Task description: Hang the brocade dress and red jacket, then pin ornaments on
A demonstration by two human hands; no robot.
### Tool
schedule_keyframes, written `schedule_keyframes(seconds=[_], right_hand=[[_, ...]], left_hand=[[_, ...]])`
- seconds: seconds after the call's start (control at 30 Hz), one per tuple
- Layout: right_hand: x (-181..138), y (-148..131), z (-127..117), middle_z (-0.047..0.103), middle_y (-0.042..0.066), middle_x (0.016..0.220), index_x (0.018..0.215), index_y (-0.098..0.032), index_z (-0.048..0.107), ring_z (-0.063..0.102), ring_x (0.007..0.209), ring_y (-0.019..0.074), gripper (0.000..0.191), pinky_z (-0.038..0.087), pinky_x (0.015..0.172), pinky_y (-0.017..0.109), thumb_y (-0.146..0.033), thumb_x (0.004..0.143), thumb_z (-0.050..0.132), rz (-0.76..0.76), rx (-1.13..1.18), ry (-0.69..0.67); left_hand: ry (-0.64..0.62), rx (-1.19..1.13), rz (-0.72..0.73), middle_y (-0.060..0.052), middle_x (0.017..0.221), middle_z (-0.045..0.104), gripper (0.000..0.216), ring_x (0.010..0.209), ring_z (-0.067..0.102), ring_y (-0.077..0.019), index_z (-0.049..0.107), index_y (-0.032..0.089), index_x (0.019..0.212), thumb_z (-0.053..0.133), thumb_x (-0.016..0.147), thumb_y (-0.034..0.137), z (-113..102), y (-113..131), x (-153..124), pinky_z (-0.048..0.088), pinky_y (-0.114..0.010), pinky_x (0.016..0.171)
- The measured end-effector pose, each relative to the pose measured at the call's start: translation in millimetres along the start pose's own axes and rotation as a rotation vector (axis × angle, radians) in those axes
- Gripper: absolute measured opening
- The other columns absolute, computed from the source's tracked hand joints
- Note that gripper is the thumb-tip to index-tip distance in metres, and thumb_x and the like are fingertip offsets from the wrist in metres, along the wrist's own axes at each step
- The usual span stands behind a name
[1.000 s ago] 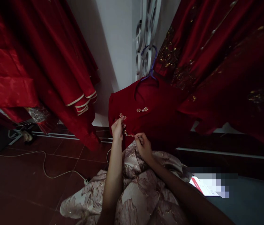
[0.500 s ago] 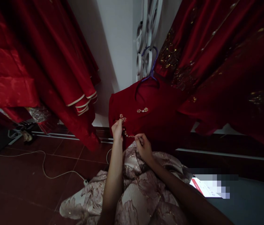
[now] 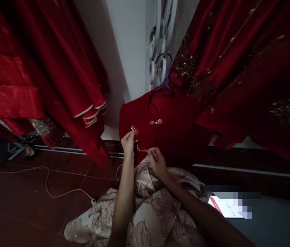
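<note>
A dark red garment (image 3: 183, 127) hangs in front of me on a purple hanger (image 3: 167, 77). On its front sits a jewelled clasp (image 3: 156, 122) of flower shapes and pearls. My left hand (image 3: 128, 144) is closed in a pinch at the garment's left side, right beside a jewelled flower ornament (image 3: 133, 128); the exact grip is hidden behind its fingers. Lower down, a beaded strand (image 3: 142, 149) runs between the hands. My right hand (image 3: 157, 162) is closed at the strand's right end, its fingers curled.
Red garments (image 3: 83, 68) hang on the left, and a gold-sequined red dress (image 3: 250, 75) on the right. White scrollwork metal (image 3: 157, 51) stands behind. Patterned fabric (image 3: 150, 212) covers my lap. A white cable (image 3: 48, 181) crosses the tiles; a lit screen (image 3: 224, 206) lies at lower right.
My left hand shifts very slightly at the jewelled ornament, its fingers moving a little. The right hand stays on the strand's end. The whole view moves only a few pixels.
</note>
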State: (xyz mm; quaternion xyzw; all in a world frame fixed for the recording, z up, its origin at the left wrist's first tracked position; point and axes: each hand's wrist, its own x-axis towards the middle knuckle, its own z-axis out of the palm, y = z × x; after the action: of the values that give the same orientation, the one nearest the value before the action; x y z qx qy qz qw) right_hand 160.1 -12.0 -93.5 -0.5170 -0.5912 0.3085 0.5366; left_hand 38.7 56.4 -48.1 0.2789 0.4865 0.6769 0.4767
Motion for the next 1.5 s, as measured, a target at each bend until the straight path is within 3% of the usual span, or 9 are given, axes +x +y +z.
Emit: schedule_keyframes(seconds=[0.2, 0.4, 0.5, 0.7, 0.9, 1.07, 1.2, 1.4, 1.5], right_hand=[[0, 6, 2, 0.049, -0.003, 0.063, 0.082, -0.019, 0.053, 0.045, 0.054, 0.0094, 0.02, 0.034, 0.051, 0.02, -0.037, 0.083, 0.046, -0.005, 0.013, -0.001], [1, 6, 2, 0.054, 0.0, 0.07, 0.082, -0.019, 0.051, 0.05, 0.061, 0.0115, 0.021, 0.038, 0.056, 0.022, -0.039, 0.083, 0.045, -0.012, 0.049, -0.015], [0, 4, 1, 0.053, -0.001, 0.067, 0.082, -0.019, 0.052, 0.049, 0.058, 0.0114, 0.022, 0.037, 0.054, 0.021, -0.04, 0.083, 0.045, -0.007, 0.034, -0.014], [0, 5, 0, 0.052, -0.002, 0.065, 0.083, -0.019, 0.052, 0.048, 0.056, 0.0106, 0.021, 0.036, 0.053, 0.021, -0.038, 0.083, 0.045, -0.012, 0.013, -0.014], [-1, 0, 1, 0.049, -0.003, 0.059, 0.081, -0.019, 0.052, 0.046, 0.052, 0.0098, 0.018, 0.035, 0.05, 0.021, -0.037, 0.082, 0.047, -0.031, -0.001, 0.001], [12, -34, -9, 0.052, -0.001, 0.063, 0.079, -0.019, 0.055, 0.045, 0.054, 0.0099, 0.016, 0.037, 0.051, 0.022, -0.034, 0.081, 0.049, -0.136, -0.034, 0.053], [52, -84, -26, 0.053, 0.002, 0.073, 0.081, -0.019, 0.055, 0.049, 0.065, 0.0115, 0.017, 0.043, 0.063, 0.024, -0.034, 0.083, 0.049, -0.323, -0.034, 0.298], [125, -133, -25, 0.052, 0.009, 0.117, 0.117, -0.02, 0.045, 0.047, 0.114, 0.0178, 0.042, 0.04, 0.095, 0.038, -0.049, 0.087, 0.038, -0.503, 0.113, 0.139], [141, -127, -21, 0.042, 0.021, 0.127, 0.124, -0.01, 0.039, 0.035, 0.125, 0.0292, 0.064, 0.027, 0.101, 0.053, -0.059, 0.083, 0.039, -0.382, -0.086, 0.32]], left_hand=[[0.278, 0.328, 0.486, 0.001, 0.072, 0.054, 0.034, 0.068, 0.05, -0.0101, 0.058, 0.019, 0.098, 0.065, 0.071, 0.037, 19, 20, -19, 0.041, -0.023, 0.068], [-0.372, 0.991, 1.027, -0.008, 0.101, 0.051, 0.027, 0.097, 0.045, -0.0202, 0.06, 0.024, 0.105, 0.051, 0.083, 0.036, 50, 56, -18, 0.038, -0.032, 0.084], [-0.53, 1.211, 1.182, -0.009, 0.103, 0.049, 0.03, 0.099, 0.043, -0.0219, 0.06, 0.024, 0.109, 0.044, 0.087, 0.037, 58, 68, -8, 0.037, -0.035, 0.083], [-0.763, 1.195, 1.262, -0.009, 0.113, 0.052, 0.028, 0.107, 0.042, -0.0222, 0.065, 0.023, 0.101, 0.044, 0.087, 0.035, 55, 86, 2, 0.037, -0.038, 0.088], [-0.911, 0.955, 1.075, -0.005, 0.096, 0.065, 0.022, 0.102, 0.049, -0.0206, 0.066, 0.028, 0.099, 0.054, 0.081, 0.029, 57, 93, 4, 0.025, -0.048, 0.104], [-0.907, 0.665, 0.839, -0.004, 0.081, 0.063, 0.018, 0.093, 0.054, -0.0187, 0.068, 0.026, 0.092, 0.063, 0.074, 0.026, 55, 88, 4, 0.025, -0.047, 0.107], [-0.92, 0.604, 0.826, -0.003, 0.074, 0.061, 0.011, 0.092, 0.055, -0.0187, 0.067, 0.025, 0.084, 0.062, 0.074, 0.028, 50, 89, 3, 0.021, -0.044, 0.108], [-0.443, 0.755, 0.963, -0.011, 0.096, 0.062, 0.03, 0.102, 0.051, -0.0248, 0.063, 0.018, 0.102, 0.06, 0.073, 0.025, 61, 85, 2, 0.016, -0.05, 0.108], [-0.178, 0.978, 1.072, -0.017, 0.127, 0.046, 0.052, 0.12, 0.038, -0.0311, 0.045, 0.015, 0.127, 0.052, 0.076, 0.016, 68, 83, 5, 0.016, -0.054, 0.106]])
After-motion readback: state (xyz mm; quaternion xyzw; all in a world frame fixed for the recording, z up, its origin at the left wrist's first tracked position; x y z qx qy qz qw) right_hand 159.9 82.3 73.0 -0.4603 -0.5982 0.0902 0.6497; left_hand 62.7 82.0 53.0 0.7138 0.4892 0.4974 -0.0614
